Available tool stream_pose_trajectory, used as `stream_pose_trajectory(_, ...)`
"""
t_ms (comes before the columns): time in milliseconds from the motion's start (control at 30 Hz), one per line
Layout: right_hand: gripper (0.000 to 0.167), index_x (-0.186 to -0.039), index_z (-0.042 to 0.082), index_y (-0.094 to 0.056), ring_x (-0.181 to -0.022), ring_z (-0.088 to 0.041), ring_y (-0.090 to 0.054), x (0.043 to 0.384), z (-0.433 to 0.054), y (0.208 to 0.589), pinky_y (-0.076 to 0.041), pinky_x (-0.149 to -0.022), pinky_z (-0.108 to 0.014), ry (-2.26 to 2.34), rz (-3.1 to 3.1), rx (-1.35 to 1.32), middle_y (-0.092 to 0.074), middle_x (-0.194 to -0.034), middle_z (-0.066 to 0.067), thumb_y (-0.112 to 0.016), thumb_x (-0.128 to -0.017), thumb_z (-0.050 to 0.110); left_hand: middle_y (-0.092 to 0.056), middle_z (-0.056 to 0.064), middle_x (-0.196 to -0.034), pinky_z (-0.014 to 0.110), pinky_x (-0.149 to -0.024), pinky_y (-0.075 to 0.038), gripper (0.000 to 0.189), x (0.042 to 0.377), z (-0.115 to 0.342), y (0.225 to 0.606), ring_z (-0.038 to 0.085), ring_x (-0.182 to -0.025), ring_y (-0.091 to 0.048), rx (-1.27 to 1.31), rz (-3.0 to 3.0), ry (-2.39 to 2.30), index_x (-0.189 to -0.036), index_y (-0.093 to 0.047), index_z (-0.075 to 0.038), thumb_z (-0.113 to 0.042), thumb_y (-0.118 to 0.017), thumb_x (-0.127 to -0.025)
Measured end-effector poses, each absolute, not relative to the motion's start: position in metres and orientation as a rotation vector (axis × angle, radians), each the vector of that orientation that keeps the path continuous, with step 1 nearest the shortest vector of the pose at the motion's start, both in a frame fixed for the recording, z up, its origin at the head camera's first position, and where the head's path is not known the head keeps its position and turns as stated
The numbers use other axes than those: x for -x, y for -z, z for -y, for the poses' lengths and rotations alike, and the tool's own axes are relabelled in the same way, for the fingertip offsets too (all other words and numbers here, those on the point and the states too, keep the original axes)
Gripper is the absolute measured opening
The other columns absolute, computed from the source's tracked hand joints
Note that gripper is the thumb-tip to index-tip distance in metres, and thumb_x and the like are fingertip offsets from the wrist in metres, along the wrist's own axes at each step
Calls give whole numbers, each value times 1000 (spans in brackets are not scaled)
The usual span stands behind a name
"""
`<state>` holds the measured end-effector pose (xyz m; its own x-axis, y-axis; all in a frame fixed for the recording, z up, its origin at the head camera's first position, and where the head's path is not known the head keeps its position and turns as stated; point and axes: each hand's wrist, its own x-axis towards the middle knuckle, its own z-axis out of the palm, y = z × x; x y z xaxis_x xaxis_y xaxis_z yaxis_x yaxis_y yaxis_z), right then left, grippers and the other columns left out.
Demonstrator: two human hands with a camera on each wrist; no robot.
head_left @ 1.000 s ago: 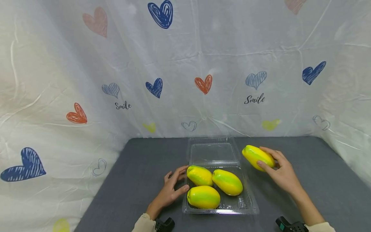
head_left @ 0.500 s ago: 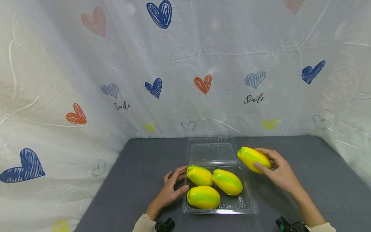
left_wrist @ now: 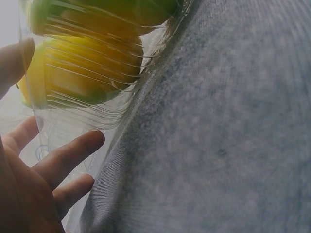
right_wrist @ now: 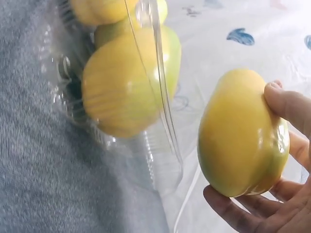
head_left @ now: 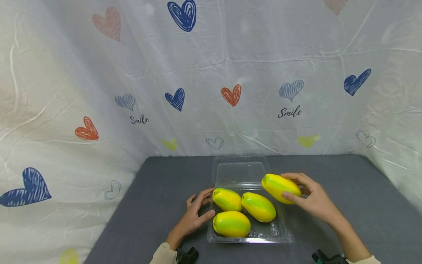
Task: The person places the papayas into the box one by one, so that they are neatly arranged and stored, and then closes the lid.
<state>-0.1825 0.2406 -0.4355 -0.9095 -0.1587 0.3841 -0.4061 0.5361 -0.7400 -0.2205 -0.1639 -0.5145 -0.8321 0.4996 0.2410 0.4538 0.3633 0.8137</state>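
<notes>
My right hand (head_left: 314, 200) holds a yellow-green papaya (head_left: 281, 188) over the right back part of a clear plastic clamshell box (head_left: 283, 234). In the right wrist view, the thumb lies on one side of this papaya (right_wrist: 243, 136) and fingers on the other. Inside the box lie three more papayas: one at the back left (head_left: 226, 200), one to the right (head_left: 258, 207) and one at the front left (head_left: 232, 224). My left hand (head_left: 192, 216) rests with spread fingers at the box's left edge. In the left wrist view, the fingertips (left_wrist: 95, 141) lie along its ribbed wall.
The box's clear lid (head_left: 242, 172) lies folded back behind it on the grey cloth-covered table (head_left: 158, 190). A white curtain (head_left: 197, 69) printed with hearts hangs behind and at both sides. Each wrist carries a black band (head_left: 188, 255).
My right hand has carried its papaya left and a little toward me, from beside the lid to over the box's right side. My left hand and the three papayas stay put.
</notes>
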Motion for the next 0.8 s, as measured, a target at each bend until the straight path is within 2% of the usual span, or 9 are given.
stream_pose_trajectory(200, 47, -134, 26, -63, -103, -5, -62, 178, -233, 432, -56, -85, -26, -1343, 2513, -584, -65, -123, 6, -79, -90, 17, -49, 4, -156, 71, -110, 1, 64, 221, 164, 516, 22, -133, -59, -908, -2576, -1487, -158, -31, -29, -24, -60, -102)
stream_pose_trajectory(400, 49, -132, 24, -64, -99, -9, -64, 174, -226, 429, -55, -86, -25, -1385, 2492, -747, -65, -125, 5, -81, -87, 12, -49, 2, -157, 71, -111, 1, 64, 220, 164, 514, 20, -133, -59, -900, -2575, -1487, -158, -31, -31, -26, -61, -102)
stream_pose_trajectory(800, 49, -131, 24, -63, -103, -9, -62, 169, -209, 431, -52, -86, -28, -1372, 2468, -1026, -66, -123, 8, -81, -87, 13, -48, 3, -157, 72, -110, 0, 64, 220, 164, 514, 21, -132, -60, -909, -2581, -1491, -157, -31, -33, -26, -61, -101)
